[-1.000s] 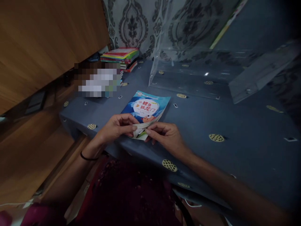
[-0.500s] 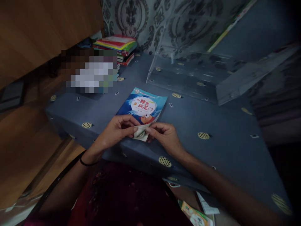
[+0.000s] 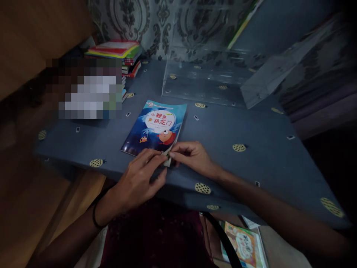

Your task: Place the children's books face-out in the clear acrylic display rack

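A blue picture book (image 3: 158, 124) with red Chinese characters and an orange fish on its cover lies near the table's front edge. Its lower right corner curls up, showing pale page edges. My right hand (image 3: 195, 158) pinches that corner between thumb and fingers. My left hand (image 3: 145, 175) rests at the book's bottom edge, fingers stretched over the cover beside the lifted corner, thumb apart and lower. The tips of the right fingers are partly hidden behind the pages.
A patterned blue cloth covers the table (image 3: 212, 137). A clear acrylic rack (image 3: 200, 82) stands at the back. Stacked books (image 3: 114, 50) lie at the far left, near a blurred-out patch. Below the table's front edge lies another book (image 3: 244, 243).
My left hand has let go of its pinch on the bottom edge and flattened over the cover, moving down. More of the cover lies flat; the right hand still pinches the corner. The view has shifted.
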Motion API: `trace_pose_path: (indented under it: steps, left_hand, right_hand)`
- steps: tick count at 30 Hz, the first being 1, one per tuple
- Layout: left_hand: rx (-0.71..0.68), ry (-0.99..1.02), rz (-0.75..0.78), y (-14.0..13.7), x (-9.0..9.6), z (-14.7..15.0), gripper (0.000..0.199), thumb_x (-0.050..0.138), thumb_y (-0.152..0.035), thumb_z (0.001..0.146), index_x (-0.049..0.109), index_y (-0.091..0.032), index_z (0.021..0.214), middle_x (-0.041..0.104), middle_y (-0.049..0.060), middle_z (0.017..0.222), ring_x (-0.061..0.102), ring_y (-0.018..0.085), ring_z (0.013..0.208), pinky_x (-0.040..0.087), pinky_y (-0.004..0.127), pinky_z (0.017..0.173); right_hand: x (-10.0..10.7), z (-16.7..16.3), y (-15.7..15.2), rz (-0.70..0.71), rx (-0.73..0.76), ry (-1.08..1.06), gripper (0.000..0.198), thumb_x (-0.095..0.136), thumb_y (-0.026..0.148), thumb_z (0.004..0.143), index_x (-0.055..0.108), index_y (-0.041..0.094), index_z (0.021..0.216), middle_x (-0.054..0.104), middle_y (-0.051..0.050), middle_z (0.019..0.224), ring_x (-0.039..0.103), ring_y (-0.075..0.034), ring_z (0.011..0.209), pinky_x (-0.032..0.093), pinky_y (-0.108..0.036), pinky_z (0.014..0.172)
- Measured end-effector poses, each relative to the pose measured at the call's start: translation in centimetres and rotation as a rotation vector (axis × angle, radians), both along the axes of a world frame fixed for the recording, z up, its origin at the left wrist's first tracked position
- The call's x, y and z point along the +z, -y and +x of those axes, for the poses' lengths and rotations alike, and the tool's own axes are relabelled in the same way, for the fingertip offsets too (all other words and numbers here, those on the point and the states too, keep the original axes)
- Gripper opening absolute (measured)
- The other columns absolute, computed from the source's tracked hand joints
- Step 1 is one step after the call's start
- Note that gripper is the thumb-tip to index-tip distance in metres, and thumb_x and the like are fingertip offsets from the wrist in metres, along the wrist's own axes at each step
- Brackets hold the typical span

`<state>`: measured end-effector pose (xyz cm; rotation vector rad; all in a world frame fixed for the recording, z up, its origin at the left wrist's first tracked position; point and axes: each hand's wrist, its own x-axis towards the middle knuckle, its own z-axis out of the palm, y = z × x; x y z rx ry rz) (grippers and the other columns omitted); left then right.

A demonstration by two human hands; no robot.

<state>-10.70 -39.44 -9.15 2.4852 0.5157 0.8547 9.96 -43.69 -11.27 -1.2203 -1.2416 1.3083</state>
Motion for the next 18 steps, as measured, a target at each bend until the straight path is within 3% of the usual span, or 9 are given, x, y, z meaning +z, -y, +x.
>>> trace_pose_path:
  steps: [3,10,18]
  left_hand:
    - [0.040,-0.036,0.122,0.8,-0.8,-0.1,0.027,0.057,-0.017,0.096,0.060,-0.020,0.123,0.066,0.010,0.112,0.066,0.020,0.104,0.059,0.035,0.090]
    - [0.245,-0.048,0.365,2.2,-2.5,0.0,0.022,0.054,-0.017,0.099,0.064,-0.023,0.117,0.067,0.010,0.111,0.068,0.021,0.100,0.059,0.035,0.091]
    - [0.322,-0.113,0.405,1.0,-3.2,0.2,0.024,0.052,-0.019,0.099,0.068,-0.021,0.117,0.068,0.013,0.116,0.065,0.025,0.107,0.057,0.040,0.091]
  right_hand:
    - [-0.5,-0.1,0.2,0.050,0.003,-0.029,0.031,0.076,0.049,0.081,0.071,0.019,0.076,0.069,0.002,0.068,0.061,-0.008,0.057,0.055,-0.022,0.057]
    - [-0.7,-0.3,0.4,0.109,0.017,-0.058,0.031,0.074,0.048,0.081,0.068,0.019,0.072,0.069,0.002,0.068,0.064,-0.009,0.062,0.055,-0.020,0.059]
    - [-0.9,-0.2,0.2,0.131,0.023,-0.103,0.030,0.078,0.044,0.077,0.066,0.018,0.069,0.069,0.001,0.069,0.065,-0.010,0.064,0.057,-0.023,0.060]
